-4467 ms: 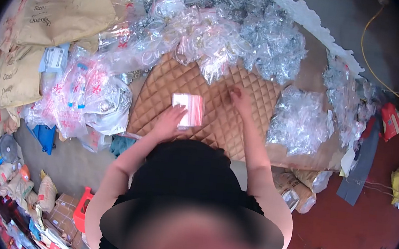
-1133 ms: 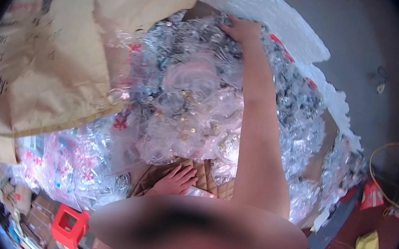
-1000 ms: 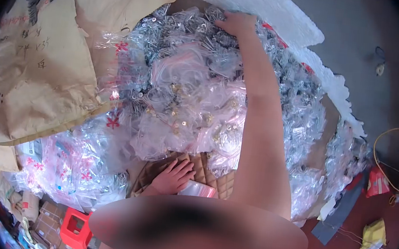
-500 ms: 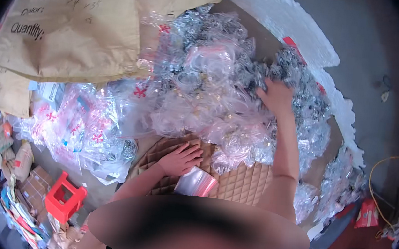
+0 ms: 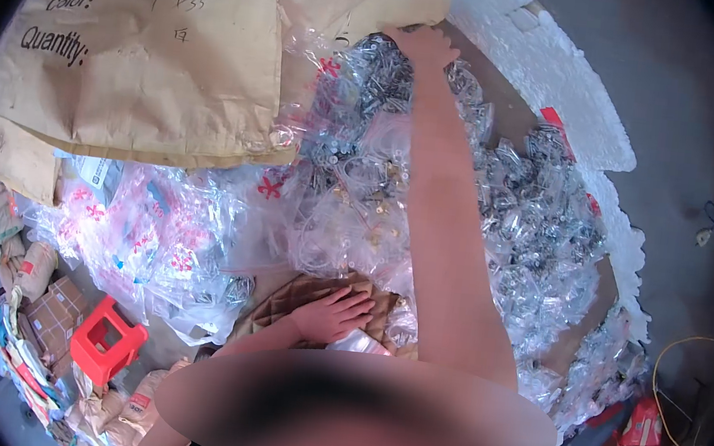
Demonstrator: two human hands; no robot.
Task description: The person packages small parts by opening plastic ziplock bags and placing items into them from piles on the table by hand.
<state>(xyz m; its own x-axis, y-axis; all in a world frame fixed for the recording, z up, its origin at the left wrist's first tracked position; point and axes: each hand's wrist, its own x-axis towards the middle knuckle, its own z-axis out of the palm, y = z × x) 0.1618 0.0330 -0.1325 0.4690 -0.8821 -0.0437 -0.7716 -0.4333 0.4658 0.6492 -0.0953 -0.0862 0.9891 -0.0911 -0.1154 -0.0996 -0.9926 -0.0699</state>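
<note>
Bagged hardware | right hand at far edge, grip unclear | left hand spread flat on quilted mat

Bags block middle; gap beside white sheet.

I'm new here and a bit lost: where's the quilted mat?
In the head view, the quilted mat lies below and slightly left of centre, partly under the left hand, next to the clear bags.
</note>
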